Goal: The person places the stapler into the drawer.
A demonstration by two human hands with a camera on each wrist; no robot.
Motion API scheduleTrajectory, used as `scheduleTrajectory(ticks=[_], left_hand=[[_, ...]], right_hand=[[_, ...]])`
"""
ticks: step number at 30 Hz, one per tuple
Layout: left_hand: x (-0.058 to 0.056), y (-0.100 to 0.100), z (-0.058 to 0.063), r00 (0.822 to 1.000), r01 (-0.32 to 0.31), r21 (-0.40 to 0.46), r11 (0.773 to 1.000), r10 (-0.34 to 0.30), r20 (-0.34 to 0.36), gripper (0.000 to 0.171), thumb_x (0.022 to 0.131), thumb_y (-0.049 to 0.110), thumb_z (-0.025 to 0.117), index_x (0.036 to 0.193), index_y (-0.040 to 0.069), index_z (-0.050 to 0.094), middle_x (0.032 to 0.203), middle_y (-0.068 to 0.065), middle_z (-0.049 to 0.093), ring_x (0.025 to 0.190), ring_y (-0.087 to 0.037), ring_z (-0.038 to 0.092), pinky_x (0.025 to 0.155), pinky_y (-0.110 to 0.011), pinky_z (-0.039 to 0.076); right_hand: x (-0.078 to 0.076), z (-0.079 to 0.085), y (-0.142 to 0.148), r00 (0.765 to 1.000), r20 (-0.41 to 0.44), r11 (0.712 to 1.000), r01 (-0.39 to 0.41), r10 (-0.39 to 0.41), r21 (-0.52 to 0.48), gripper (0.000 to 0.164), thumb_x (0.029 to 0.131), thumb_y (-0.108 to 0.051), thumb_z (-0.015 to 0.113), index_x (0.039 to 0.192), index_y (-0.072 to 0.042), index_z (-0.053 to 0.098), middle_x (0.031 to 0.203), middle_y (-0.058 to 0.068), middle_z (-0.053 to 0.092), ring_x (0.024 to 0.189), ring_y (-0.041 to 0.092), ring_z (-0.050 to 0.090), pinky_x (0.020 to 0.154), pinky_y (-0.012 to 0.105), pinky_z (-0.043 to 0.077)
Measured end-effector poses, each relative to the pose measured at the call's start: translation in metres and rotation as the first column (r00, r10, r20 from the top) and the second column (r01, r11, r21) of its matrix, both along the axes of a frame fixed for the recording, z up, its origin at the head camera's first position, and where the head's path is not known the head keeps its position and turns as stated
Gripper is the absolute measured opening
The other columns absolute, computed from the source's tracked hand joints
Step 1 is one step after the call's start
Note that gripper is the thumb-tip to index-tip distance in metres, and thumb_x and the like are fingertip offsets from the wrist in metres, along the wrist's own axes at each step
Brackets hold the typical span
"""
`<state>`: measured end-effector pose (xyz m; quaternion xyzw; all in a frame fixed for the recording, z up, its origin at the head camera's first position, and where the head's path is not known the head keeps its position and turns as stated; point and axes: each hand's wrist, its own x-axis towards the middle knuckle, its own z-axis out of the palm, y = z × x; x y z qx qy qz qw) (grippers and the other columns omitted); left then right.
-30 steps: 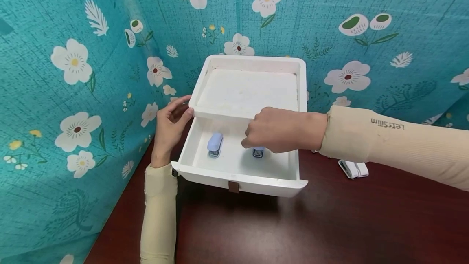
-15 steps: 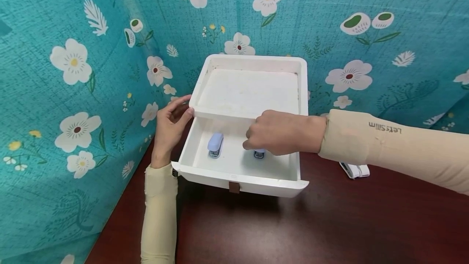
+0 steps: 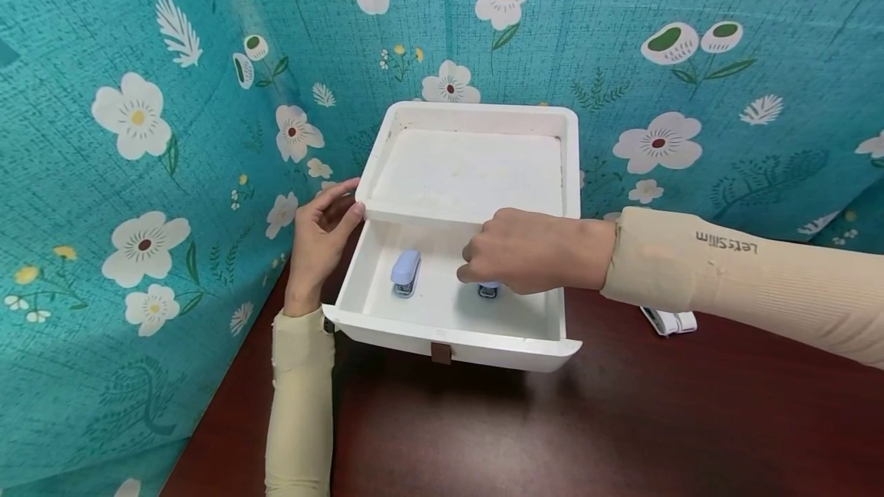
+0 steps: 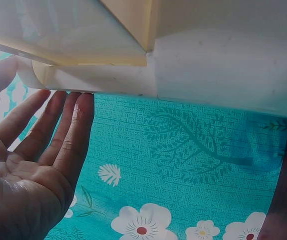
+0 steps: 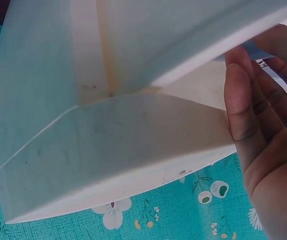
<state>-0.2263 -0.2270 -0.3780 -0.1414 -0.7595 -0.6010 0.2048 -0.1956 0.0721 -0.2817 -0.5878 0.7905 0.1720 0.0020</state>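
Note:
A white drawer [image 3: 400, 334] stands pulled out from a white box [image 3: 476, 215] with a shallow tray top. On the left of the drawer floor sits one small lavender stapler [image 3: 405, 271]. My right hand [image 3: 518, 250] reaches into the drawer from the right and grips a second lavender stapler [image 3: 488, 290], mostly hidden under the fingers; a bit of its blue body [image 5: 255, 51] shows between the fingers in the right wrist view. My left hand [image 3: 321, 240] rests against the box's left side, its straight fingers [image 4: 69, 127] touching the wall and the thumb at the front corner.
A brown pull tab [image 3: 440, 352] is on the drawer front. To the right, on the dark red-brown table [image 3: 621, 420], lies a white strap-like item [image 3: 671, 321], partly behind the right sleeve. Teal flowered cloth [image 3: 552, 44] hangs behind and on the left.
My right hand has lowered very slightly over the right stapler and then stays nearly still. The left hand, box and left stapler keep their places.

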Motion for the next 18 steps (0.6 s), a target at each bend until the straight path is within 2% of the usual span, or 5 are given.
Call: scheduleTrajectory(ticks=[10,18], left_hand=[[0.000,0.000,0.000,1.000,-0.001,-0.001,1.000,0.001,0.008,0.040,0.098,0.008,0.071,0.137,0.003,0.067,0.134,-0.017,0.070,0.112,-0.005,0.072,0.096,-0.024,0.061],[0.000,-0.001,-0.001,1.000,-0.006,-0.005,1.000,0.007,0.009,0.040,0.099,0.009,0.071,0.138,0.004,0.067,0.134,-0.016,0.070,0.113,-0.006,0.072,0.098,-0.029,0.060]], right_hand=[[0.003,0.002,0.006,0.999,0.031,0.999,0.017,-0.016,-0.030,0.034,0.091,-0.012,0.078,0.123,-0.022,0.077,0.108,0.004,0.080,0.083,0.021,0.075,0.074,0.036,0.065],[0.012,0.007,0.014,1.000,0.009,0.996,-0.014,0.015,-0.088,0.032,0.089,-0.006,0.076,0.118,-0.021,0.077,0.099,0.000,0.079,0.074,0.019,0.071,0.064,0.032,0.060]])
